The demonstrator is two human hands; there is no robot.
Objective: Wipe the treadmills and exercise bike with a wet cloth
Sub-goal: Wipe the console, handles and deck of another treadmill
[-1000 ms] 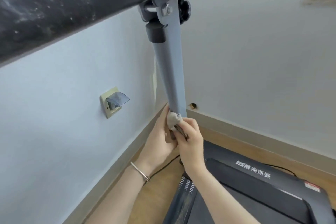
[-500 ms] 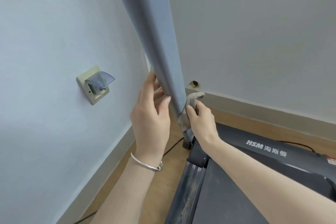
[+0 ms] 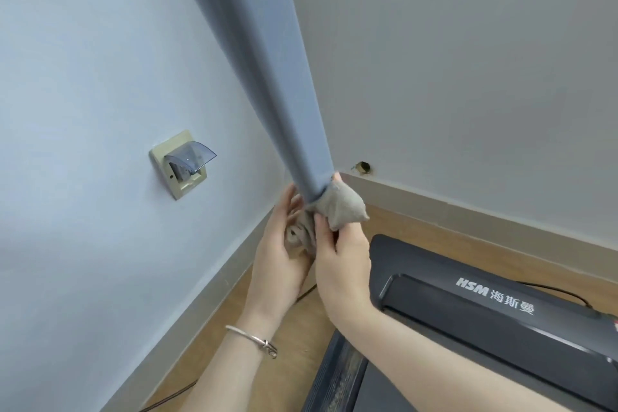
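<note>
- Two hands, left hand (image 3: 279, 264) and right hand (image 3: 341, 257), both gripping cloth (image 3: 337, 207) wrapped round post (image 3: 267, 77).
- Advice: keep wrap snug; slide along full length.

The black motor cover (image 3: 485, 321) of the treadmill carries white lettering reading "HSM" followed by three Chinese characters, 海斯曼 (slanted letters first, characters just beside them). A small red sticker (image 3: 614, 324) at the right edge cannot be read.

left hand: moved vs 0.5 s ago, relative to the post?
Yes. The left hand has dropped down the grey post: it gripped the post's side before, now it sits below the post's visible end, holding the cloth with the right hand.
</note>
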